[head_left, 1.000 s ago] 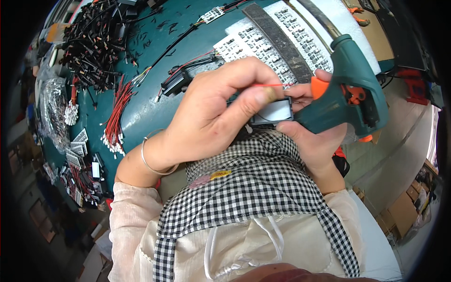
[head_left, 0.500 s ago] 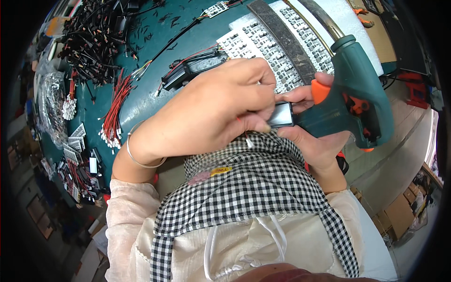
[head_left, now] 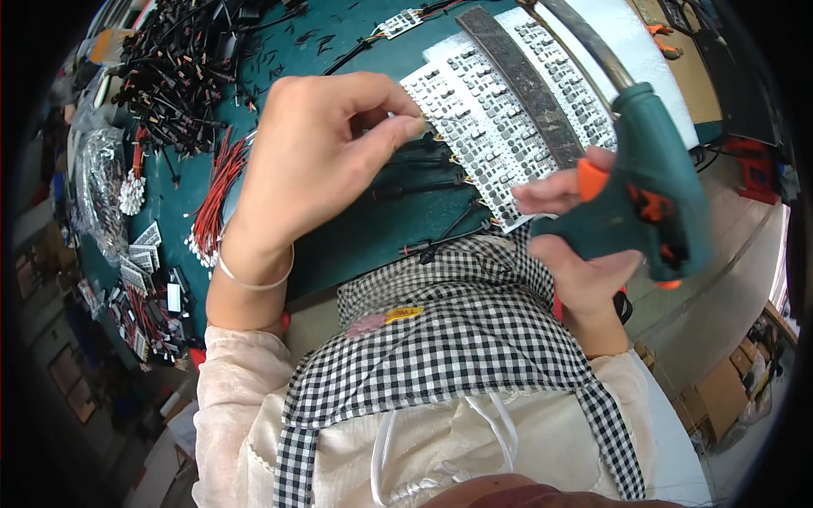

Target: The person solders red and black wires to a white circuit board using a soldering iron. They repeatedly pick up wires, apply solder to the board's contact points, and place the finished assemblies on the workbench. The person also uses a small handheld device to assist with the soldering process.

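My left hand (head_left: 318, 157) is over the table with thumb and forefinger pinched together at the left edge of a white panel of small circuit boards (head_left: 487, 127). What the pinch holds, if anything, is hidden. Under the wrist and palm, black leads (head_left: 423, 188) run out from the panel's edge. In my right hand (head_left: 584, 275) is a green soldering gun (head_left: 665, 157) with an orange trigger. Its metal barrel and a thin tube point away over the boards. My right fingers and thumb reach past the gun's handle to the panel's near right side.
A dark curved strip (head_left: 525, 80) lies across the panel, on white foam (head_left: 669, 93). Black cables (head_left: 174, 76) are heaped at the far left, beside red wires with white connectors (head_left: 224, 182). A clear plastic bag (head_left: 102, 190) and orange-handled pliers (head_left: 665, 42) lie farther out.
My hands have parted. The left has moved up and left to the panel's edge; the right, with the gun, has shifted slightly right and nearer. The small black case between them is out of sight.
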### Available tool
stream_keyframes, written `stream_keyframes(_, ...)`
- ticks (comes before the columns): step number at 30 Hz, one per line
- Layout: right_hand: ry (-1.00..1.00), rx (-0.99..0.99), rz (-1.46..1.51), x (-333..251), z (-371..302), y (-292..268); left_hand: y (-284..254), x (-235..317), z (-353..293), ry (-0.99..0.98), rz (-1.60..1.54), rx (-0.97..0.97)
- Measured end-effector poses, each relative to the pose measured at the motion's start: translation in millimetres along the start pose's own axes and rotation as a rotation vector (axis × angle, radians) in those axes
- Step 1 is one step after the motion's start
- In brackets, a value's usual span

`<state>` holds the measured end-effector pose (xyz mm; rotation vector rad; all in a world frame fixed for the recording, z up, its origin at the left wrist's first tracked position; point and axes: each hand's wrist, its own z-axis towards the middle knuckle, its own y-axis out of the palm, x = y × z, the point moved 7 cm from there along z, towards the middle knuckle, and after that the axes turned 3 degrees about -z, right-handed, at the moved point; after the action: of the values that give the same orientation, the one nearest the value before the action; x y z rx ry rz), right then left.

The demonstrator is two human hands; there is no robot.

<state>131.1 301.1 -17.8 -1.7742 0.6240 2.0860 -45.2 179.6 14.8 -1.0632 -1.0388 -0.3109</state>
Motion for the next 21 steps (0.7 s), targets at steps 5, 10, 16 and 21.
stream_keyframes(5,0.164,0.061,0.088,-3.8,-7.5,-24.8,16.2,-33.3,11.5,-0.079,0.364,0.032)
stream_keyframes(10,0.326,0.121,0.159,-6.9,-21.0,-35.1,16.5,-41.5,12.0,-0.107,0.35,0.062)
stream_keyframes(16,0.416,0.216,0.052,-5.0,-32.8,-39.0,18.0,-45.6,11.6,-0.13,0.251,0.092)
stream_keyframes(21,0.469,0.175,-0.006,-0.7,-37.8,-36.3,19.1,-44.8,12.2,-0.107,0.259,0.103)
